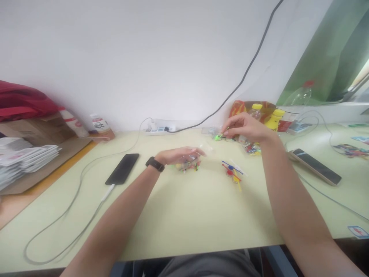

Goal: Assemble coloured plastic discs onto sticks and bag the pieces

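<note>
My left hand [180,155] is palm up over the pale green desk [184,215], its fingers curled round a small clear bag of colourful toy parts [187,165]. A black watch sits on that wrist. My right hand [245,127] reaches further back and pinches a small green toy piece [218,136] between its fingertips. Between the two hands a small assembled toy [233,172] in red, blue and yellow lies on the desk. More bagged colourful parts [251,148] lie just under my right wrist.
A black phone [122,168] on a white cable lies left of my hands; a second phone [315,166] lies to the right. A power strip [160,130], bottles [100,126] and snack bags [265,111] line the wall. Stacked packets [25,157] sit at far left.
</note>
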{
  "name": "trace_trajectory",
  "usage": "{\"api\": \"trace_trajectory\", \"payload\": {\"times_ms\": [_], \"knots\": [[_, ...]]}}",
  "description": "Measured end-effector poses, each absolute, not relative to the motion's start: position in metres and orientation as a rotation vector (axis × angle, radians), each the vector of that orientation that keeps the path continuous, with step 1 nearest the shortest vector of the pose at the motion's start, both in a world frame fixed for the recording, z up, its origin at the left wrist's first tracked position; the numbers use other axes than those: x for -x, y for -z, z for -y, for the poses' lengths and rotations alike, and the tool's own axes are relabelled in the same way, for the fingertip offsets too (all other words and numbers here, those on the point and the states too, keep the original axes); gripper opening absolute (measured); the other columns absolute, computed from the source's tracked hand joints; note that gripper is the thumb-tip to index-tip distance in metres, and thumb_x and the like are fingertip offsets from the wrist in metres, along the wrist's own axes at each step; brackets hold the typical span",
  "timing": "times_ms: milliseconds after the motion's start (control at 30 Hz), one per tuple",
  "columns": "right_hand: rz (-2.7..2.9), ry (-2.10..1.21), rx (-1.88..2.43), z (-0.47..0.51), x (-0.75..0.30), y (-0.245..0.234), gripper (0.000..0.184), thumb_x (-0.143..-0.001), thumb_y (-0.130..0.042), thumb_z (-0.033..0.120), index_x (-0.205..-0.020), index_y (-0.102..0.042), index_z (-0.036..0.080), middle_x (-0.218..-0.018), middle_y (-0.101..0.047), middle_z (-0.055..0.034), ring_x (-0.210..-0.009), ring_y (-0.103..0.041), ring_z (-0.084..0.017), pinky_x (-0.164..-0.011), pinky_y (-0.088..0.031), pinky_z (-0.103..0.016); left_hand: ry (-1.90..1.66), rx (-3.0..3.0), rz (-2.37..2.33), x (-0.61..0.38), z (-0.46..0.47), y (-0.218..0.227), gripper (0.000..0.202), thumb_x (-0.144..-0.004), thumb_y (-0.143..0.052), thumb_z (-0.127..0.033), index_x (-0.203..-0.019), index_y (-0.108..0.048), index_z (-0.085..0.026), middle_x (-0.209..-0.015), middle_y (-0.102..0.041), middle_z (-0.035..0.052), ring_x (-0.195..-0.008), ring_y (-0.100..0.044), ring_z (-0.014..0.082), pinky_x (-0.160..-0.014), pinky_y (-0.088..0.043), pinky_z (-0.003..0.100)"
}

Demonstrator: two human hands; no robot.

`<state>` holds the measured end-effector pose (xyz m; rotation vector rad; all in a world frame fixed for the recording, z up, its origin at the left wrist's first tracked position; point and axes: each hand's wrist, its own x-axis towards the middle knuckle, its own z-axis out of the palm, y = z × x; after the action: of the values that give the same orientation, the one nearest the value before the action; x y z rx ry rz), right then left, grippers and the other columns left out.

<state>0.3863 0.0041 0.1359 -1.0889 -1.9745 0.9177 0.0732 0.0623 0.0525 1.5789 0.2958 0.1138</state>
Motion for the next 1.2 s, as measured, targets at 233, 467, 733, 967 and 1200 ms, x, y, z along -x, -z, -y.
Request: {"api": "trace_trajectory", "payload": {"times_ms": [233,467,733,967,1200], "knots": [[2.120,-0.917,1.045,-0.002,-0.360,-0.138,0.021,-0.077,-0.079,0.036,-0.090,-0.083,0.020,-0.082,-0.076,-0.0055,-0.077,-0.067,-0.020,-0.075,-0.055,-0.033,-0.162,-1.527,-0.293,-0.075,-0.057,-0.056,0.063,-0.095,-0.060,-0.067,-0.138,-0.060,-0.021,-0.104,-0.062,0.0116,-0.090,-0.062,0.0242,-0.071,-0.052,0.030],[2.166,-0.806,1.098,-0.012,-0.332,-0.123,0.023,-0.080,-0.071,0.030,-0.093,-0.083,0.016,-0.086,-0.078,-0.0063,-0.081,-0.066,-0.020,-0.071,-0.050,-0.029,-0.216,-1.504,-0.280,-0.078,-0.055,-0.057,0.058,-0.099,-0.057,-0.061,-0.135,-0.059,-0.016,-0.101,-0.060,0.0109,-0.085,-0.059,0.0207,-0.075,-0.052,0.031],[2.186,-0.769,1.084,-0.018,-0.320,-0.114,0.026,-0.077,-0.065,0.027,-0.092,-0.082,0.015,-0.082,-0.075,-0.0049,-0.071,-0.060,-0.017,-0.061,-0.043,-0.027,-0.251,-1.525,-0.261,-0.082,-0.053,-0.059,0.055,-0.098,-0.059,-0.060,-0.133,-0.058,-0.017,-0.096,-0.060,0.0090,-0.082,-0.058,0.0195,-0.077,-0.051,0.032],[2.238,-0.784,1.113,-0.013,-0.320,-0.119,0.025,-0.083,-0.065,0.037,-0.085,-0.077,0.015,-0.075,-0.069,-0.0035,-0.065,-0.053,-0.015,-0.058,-0.039,-0.027,-0.258,-1.550,-0.330,-0.083,-0.053,-0.058,0.059,-0.093,-0.065,-0.055,-0.139,-0.056,-0.020,-0.096,-0.059,0.0081,-0.081,-0.058,0.0204,-0.068,-0.049,0.029],[2.385,-0.829,1.109,-0.006,-0.326,-0.128,0.039,-0.093,-0.057,0.049,-0.077,-0.071,0.016,-0.077,-0.067,-0.0040,-0.065,-0.050,-0.014,-0.060,-0.037,-0.027,-0.236,-1.555,-0.311,-0.085,-0.054,-0.058,0.064,-0.089,-0.071,-0.046,-0.144,-0.052,-0.019,-0.097,-0.060,0.0059,-0.081,-0.059,0.0179,-0.071,-0.049,0.029]]}}
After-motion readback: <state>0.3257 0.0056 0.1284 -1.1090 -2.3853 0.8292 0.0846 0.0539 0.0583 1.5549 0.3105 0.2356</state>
